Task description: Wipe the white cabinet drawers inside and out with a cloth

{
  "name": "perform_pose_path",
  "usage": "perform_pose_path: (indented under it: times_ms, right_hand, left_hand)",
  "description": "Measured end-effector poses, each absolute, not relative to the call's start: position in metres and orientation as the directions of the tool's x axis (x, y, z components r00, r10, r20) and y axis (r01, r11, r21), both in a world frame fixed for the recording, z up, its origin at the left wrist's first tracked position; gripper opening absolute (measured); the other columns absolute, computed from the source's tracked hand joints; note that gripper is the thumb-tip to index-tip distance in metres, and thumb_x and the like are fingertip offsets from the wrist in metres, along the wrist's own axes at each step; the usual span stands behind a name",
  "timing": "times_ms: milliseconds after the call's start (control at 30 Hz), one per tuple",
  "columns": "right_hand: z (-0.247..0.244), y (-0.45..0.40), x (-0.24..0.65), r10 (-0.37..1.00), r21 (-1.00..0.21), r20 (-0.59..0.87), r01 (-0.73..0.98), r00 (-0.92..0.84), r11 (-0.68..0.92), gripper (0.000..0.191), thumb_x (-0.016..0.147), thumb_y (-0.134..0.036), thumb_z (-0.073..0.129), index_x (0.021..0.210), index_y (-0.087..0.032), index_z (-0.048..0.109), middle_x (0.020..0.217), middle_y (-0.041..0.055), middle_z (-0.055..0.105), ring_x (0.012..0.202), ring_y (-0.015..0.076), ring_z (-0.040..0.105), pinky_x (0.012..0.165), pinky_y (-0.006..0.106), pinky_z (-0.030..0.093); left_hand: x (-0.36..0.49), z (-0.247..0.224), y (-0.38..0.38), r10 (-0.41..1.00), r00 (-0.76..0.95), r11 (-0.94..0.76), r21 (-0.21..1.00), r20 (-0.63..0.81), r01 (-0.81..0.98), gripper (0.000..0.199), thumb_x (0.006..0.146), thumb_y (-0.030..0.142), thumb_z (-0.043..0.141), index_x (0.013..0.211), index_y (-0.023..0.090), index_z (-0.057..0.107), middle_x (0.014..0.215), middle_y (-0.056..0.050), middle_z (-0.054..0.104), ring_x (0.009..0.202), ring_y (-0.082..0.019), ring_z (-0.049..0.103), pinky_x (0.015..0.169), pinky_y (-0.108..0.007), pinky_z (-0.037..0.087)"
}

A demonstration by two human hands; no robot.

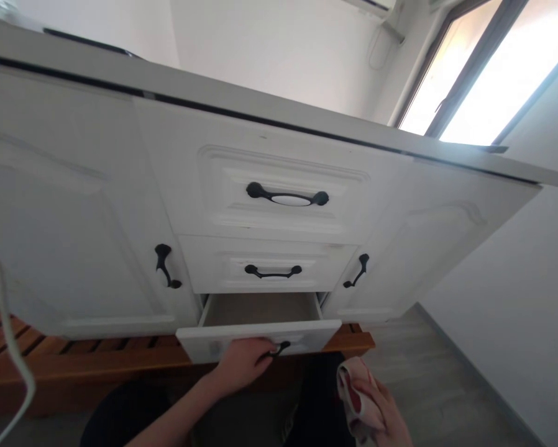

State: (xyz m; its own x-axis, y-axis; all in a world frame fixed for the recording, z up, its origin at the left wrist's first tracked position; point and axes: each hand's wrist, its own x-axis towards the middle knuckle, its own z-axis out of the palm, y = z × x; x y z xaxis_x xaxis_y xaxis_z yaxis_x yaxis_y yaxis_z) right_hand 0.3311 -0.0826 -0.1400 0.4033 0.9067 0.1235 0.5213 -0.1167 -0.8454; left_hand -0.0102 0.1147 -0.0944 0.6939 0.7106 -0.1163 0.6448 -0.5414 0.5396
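Note:
The bottom drawer (204, 343) of a white cabinet is pulled partly out, and the part of its inside that shows looks bare. My left hand (245, 365) is closed round the left part of its black handle (283, 348). Beside my right knee, my right hand (385, 415) grips a crumpled cloth (357, 397), pale pink with a red patch. Folds of the cloth stick up above my fingers, and some of it is hidden by the hand.
Above are a closed middle drawer (316, 267) and a closed top drawer (288, 167). Cabinet doors stand shut at left (74, 248) and right (414, 248). A slatted wooden bench (97, 357) lies under the cabinet. A white cable (13, 347) hangs at left.

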Motion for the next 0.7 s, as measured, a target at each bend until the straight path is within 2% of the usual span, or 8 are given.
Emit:
perform_pose_path:
  times_ms: [133,233,333,467,533,567,633,700]
  right_hand:
    - [-0.143,-0.072,0.307,0.926,-0.876,0.171,0.481,0.336,-0.013,0.048,0.087,-0.024,0.051,0.128,-0.031,0.076,0.136,0.0094,0.07,0.13,0.0276,0.065,0.114,0.045,0.05]
    - [-0.142,-0.065,0.292,0.94,-0.881,0.203,0.47,0.275,0.053,0.049,0.084,-0.025,0.055,0.127,-0.032,0.076,0.134,0.0094,0.071,0.126,0.0296,0.068,0.111,0.047,0.053]
    - [-0.138,-0.057,0.279,0.91,-0.902,0.257,0.42,0.325,0.105,0.045,0.085,-0.024,0.058,0.125,-0.033,0.077,0.133,0.0101,0.071,0.124,0.0314,0.069,0.107,0.048,0.056]
    - [-0.122,-0.037,0.265,0.83,-0.902,0.355,0.392,0.431,0.182,0.047,0.088,-0.026,0.064,0.134,-0.033,0.072,0.146,0.0111,0.063,0.133,0.0334,0.063,0.107,0.05,0.057]
    - [-0.109,-0.019,0.262,0.77,-0.897,0.39,0.397,0.506,0.193,0.057,0.089,-0.029,0.066,0.146,-0.032,0.062,0.153,0.0116,0.057,0.137,0.0341,0.058,0.111,0.055,0.053]
    - [-0.104,-0.007,0.261,0.722,-0.892,0.408,0.411,0.558,0.187,0.061,0.091,-0.03,0.064,0.151,-0.031,0.056,0.156,0.0117,0.054,0.14,0.0341,0.056,0.114,0.058,0.049]
    - [-0.096,0.021,0.259,0.617,-0.856,0.478,0.49,0.625,0.166,0.063,0.095,-0.03,0.058,0.157,-0.029,0.047,0.159,0.012,0.05,0.145,0.0342,0.05,0.119,0.064,0.039]
    - [-0.097,0.055,0.256,0.57,-0.76,0.595,0.628,0.567,0.168,0.062,0.097,-0.026,0.049,0.159,-0.026,0.044,0.161,0.0134,0.047,0.149,0.0342,0.044,0.122,0.065,0.032]
  left_hand:
    - [-0.002,-0.098,0.165,0.726,0.682,-0.556,0.513,-0.082,0.654,0.036,0.099,0.032,0.049,0.125,0.028,0.074,0.129,-0.001,0.076,0.121,-0.026,0.07,0.105,-0.037,0.051]
    - [0.004,-0.1,0.193,0.737,0.673,-0.568,0.49,-0.054,0.661,0.036,0.098,0.032,0.049,0.123,0.027,0.075,0.128,-0.003,0.077,0.12,-0.028,0.07,0.103,-0.039,0.053]
    - [0.009,-0.098,0.199,0.744,0.668,-0.578,0.474,-0.028,0.664,0.036,0.099,0.031,0.047,0.12,0.025,0.076,0.124,-0.006,0.078,0.116,-0.029,0.071,0.101,-0.042,0.055]
    - [0.006,-0.106,0.16,0.744,0.667,-0.608,0.455,0.04,0.65,0.05,0.091,0.016,0.051,0.139,0.023,0.064,0.145,-0.01,0.066,0.133,-0.028,0.061,0.117,-0.046,0.047]
    - [-0.007,-0.129,0.13,0.75,0.653,-0.625,0.436,0.103,0.648,0.059,0.09,0.01,0.048,0.146,0.027,0.057,0.162,-0.008,0.049,0.148,-0.026,0.047,0.123,-0.047,0.039]
    - [-0.019,-0.147,0.115,0.759,0.616,-0.641,0.401,0.208,0.654,0.062,0.091,0.01,0.045,0.149,0.029,0.055,0.164,-0.009,0.046,0.149,-0.026,0.045,0.122,-0.047,0.041]
    - [-0.055,-0.193,0.089,0.807,0.469,-0.582,0.349,0.358,0.735,0.06,0.095,0.015,0.043,0.152,0.032,0.05,0.162,-0.008,0.047,0.147,-0.026,0.048,0.118,-0.046,0.047]
    - [-0.104,-0.243,0.067,0.884,0.272,-0.411,0.356,0.381,0.839,0.055,0.096,0.025,0.043,0.15,0.027,0.052,0.159,-0.012,0.05,0.143,-0.027,0.052,0.115,-0.044,0.049]
